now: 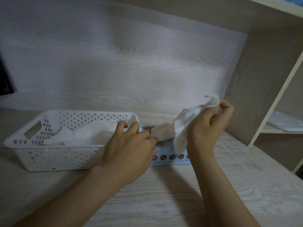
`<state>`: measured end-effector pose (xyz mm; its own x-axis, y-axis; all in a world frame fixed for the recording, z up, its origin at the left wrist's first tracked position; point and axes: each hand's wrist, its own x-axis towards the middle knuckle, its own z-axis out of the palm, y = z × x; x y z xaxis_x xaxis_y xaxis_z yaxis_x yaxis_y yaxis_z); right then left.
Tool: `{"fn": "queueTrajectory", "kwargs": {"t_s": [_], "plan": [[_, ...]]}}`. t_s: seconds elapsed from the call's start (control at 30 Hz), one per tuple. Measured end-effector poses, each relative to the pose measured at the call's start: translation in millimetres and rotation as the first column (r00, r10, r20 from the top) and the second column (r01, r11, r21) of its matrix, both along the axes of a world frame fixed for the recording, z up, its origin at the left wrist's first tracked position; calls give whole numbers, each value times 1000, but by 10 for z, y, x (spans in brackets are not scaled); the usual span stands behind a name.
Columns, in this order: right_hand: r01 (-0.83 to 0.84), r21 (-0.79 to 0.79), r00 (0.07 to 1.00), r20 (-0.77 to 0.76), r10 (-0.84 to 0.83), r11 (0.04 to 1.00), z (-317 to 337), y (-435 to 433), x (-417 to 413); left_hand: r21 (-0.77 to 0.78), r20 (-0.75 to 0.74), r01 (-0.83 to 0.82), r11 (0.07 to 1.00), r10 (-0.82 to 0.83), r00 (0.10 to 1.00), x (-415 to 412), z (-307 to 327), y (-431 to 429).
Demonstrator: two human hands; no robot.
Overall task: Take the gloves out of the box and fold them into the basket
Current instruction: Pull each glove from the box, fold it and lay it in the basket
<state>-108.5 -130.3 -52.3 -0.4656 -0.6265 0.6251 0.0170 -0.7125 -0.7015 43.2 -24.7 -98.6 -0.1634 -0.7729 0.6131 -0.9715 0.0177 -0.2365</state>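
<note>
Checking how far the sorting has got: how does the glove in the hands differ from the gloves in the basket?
The held glove is stretched between the left hand and right hand, above the box; the basket gloves lie loose inside the basket. The held glove is crumpled, the basket gloves flatter. Both are white and thin.

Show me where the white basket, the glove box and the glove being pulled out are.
white basket (65, 157): head view, on its perforated front wall.
glove box (172, 158): head view, on its printed front face with the round icons.
glove (183, 122): head view, on the stretch between the two hands.
</note>
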Motion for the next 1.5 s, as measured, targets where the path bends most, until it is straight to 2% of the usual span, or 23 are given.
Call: {"fn": "queueTrajectory", "kwargs": {"t_s": [0.1,0.17,0.27,0.37,0.5,0.57,0.7,0.83,0.93,1.07,1.13,1.2,1.27,1.4,1.47,1.5], "plan": [[-194,87,974,-103,203,977,-11,45,59,-41,-105,14,999,-18,994,-40,42,58],[-337,168,923,-135,360,926,-18,53,84,-104,-208,43,994,-64,976,-68,88,78],[-546,239,799,-142,585,803,-20,93,101,-208,-365,74,975,-148,919,-106,156,110],[-697,279,665,-93,741,660,-20,136,102,-240,-448,131,962,-229,864,-116,187,129],[-800,308,554,50,831,515,-3,122,72,-277,-527,225,934,-343,778,-76,195,132],[-816,332,520,65,852,473,-5,91,52,-302,-551,229,925,-366,750,-65,198,119],[-831,394,439,30,898,393,-21,109,35,-248,-593,162,955,-282,754,-89,175,124],[-897,342,322,77,944,279,-11,160,41,-253,-678,139,958,-277,681,-86,161,136],[-856,391,391,66,918,337,-9,120,30,-289,-717,127,949,-302,628,-54,185,133],[-813,468,477,196,857,345,-24,93,27,-350,-738,140,926,-365,568,-16,238,160],[-786,470,536,193,822,402,-13,102,16,-384,-731,158,910,-404,549,10,247,161],[-714,479,594,27,804,511,3,126,-4,-421,-709,179,889,-445,546,24,252,160],[-631,466,597,-217,772,620,-2,152,-16,-443,-691,187,877,-467,551,29,254,161],[-616,396,469,-510,721,681,-43,215,16,-474,-709,140,869,-471,525,67,265,164],[-627,360,441,-566,696,690,-49,222,18,-505,-720,116,855,-492,490,79,276,178],[-652,360,436,-542,719,667,-46,216,10,-521,-726,107,847,-505,466,86,286,192]]}}
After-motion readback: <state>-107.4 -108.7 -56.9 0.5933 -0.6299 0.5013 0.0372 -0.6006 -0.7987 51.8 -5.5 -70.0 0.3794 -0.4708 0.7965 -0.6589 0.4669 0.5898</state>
